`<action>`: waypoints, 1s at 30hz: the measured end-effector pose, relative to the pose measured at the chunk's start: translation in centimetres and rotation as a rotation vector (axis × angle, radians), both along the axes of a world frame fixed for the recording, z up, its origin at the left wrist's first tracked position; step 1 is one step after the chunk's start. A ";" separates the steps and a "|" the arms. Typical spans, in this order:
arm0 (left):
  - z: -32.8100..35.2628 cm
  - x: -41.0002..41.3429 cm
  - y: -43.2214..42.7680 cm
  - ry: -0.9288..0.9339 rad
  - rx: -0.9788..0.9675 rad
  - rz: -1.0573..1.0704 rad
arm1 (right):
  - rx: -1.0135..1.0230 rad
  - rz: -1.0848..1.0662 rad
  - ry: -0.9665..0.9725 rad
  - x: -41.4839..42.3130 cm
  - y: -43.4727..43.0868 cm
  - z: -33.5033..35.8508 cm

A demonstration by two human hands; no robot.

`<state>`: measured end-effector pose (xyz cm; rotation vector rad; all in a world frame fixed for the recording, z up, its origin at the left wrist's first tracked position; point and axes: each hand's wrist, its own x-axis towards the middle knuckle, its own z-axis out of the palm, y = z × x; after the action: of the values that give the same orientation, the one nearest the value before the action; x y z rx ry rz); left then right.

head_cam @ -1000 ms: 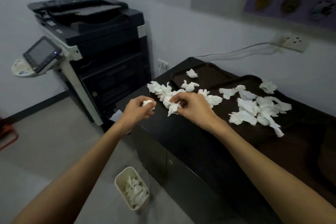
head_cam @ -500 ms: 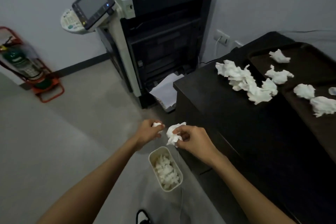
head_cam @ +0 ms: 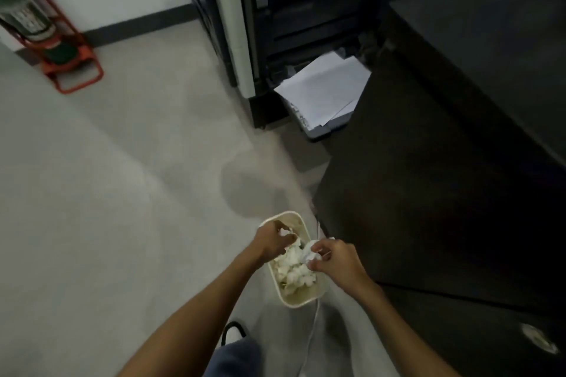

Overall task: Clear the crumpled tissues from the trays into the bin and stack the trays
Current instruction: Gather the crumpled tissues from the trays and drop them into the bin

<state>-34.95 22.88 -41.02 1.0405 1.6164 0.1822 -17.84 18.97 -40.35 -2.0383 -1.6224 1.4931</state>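
Observation:
A small cream bin (head_cam: 301,298) stands on the floor beside the black cabinet, with several crumpled white tissues (head_cam: 294,272) piled inside. Both hands hover over its opening. My left hand (head_cam: 272,240) pinches a small crumpled tissue (head_cam: 286,233) above the bin's far end. My right hand (head_cam: 332,259) grips a larger crumpled tissue (head_cam: 309,252) over the bin's right rim. The trays are out of view.
The black cabinet (head_cam: 459,138) fills the right side. A large copier (head_cam: 275,9) stands ahead, with white paper (head_cam: 324,89) in its low tray. A red fire-extinguisher stand (head_cam: 61,52) sits at the far left. Grey floor spreads to the left. My shoe (head_cam: 234,333) is below the bin.
Both hands carried tissues from the cabinet top down to the bin and now hang right over it. The view tilted down, so the trays left the frame.

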 end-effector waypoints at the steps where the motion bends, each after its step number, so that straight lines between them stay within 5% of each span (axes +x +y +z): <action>1: -1.6 0.1 -0.2 0.015 -0.001 -0.014 | -0.019 0.006 -0.013 0.0 0.0 -2.0; 9: -12.3 0.4 -2.7 0.052 -0.084 -0.026 | -0.171 0.088 -0.071 -0.1 -1.0 -14.3; 16: -15.4 1.0 -4.6 0.077 -0.150 -0.010 | -0.238 0.191 -0.120 0.2 -1.8 -17.2; 22: -10.9 1.0 -5.4 0.085 -0.141 -0.018 | -0.218 0.187 -0.136 0.3 -2.5 -12.2; 30: 4.9 1.1 -5.4 -0.002 0.005 -0.104 | -0.084 0.185 -0.131 -0.7 -1.9 4.8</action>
<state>-33.85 17.48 -36.13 1.1252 1.5562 0.1169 -18.49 17.11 -35.53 -2.1215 -1.8749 1.5394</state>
